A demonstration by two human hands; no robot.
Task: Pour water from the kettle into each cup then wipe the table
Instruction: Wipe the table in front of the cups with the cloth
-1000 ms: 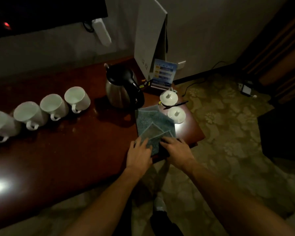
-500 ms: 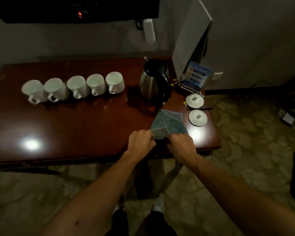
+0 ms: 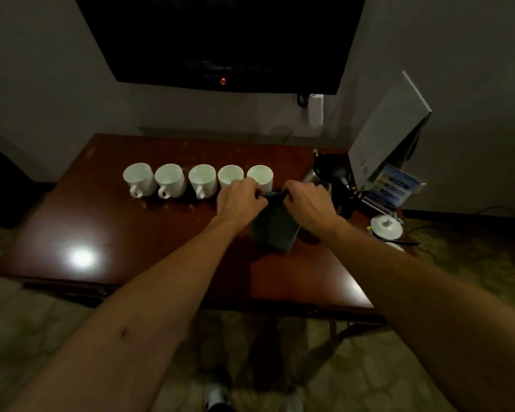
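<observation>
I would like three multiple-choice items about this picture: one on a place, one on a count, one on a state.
1. Where does the steel kettle with black lid stand on the dark red wooden table?
A. left of the cups
B. right of the cups
C. on the floor

2. How many white ceramic cups stand in the row?
A. three
B. five
C. seven

3. How is the grey-blue cloth held?
A. by both hands
B. by one hand
C. by no hand

Key: 1 B, it stands past the rightmost cup; 2 B, five rims show; 3 A, left hand and right hand grip its top edge.
</observation>
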